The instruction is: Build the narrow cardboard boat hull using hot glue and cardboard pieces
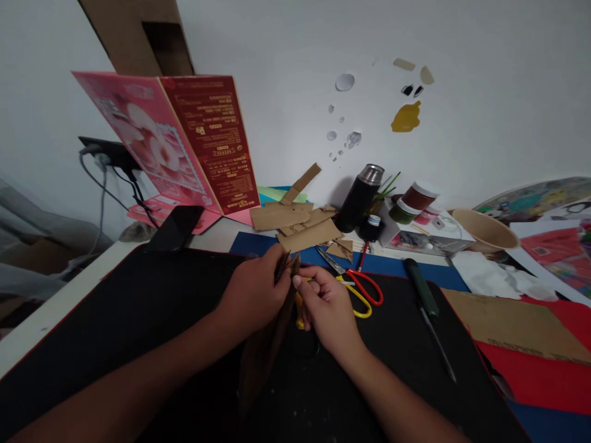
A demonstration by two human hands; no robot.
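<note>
My left hand (256,292) is closed on a brown piece of cardboard (265,357), which stands nearly edge-on to me over the black mat. My right hand (330,311) pinches at the cardboard's upper edge, its fingertips close to those of the left. Something yellow (300,311) shows partly behind my right fingers; I cannot make out what it is. Just beyond the right hand lie scissors with a red handle (369,288) and a yellow handle (362,306). Several cut cardboard strips (300,221) are heaped behind my hands.
A black flask (360,197) and paint jars (418,197) stand along the wall. On the black mat's (392,369) right side lies a green-handled pointed tool (427,301). A pink and red folder (212,141) stands at the left behind a phone (178,227). Red sheets (530,381) lie right.
</note>
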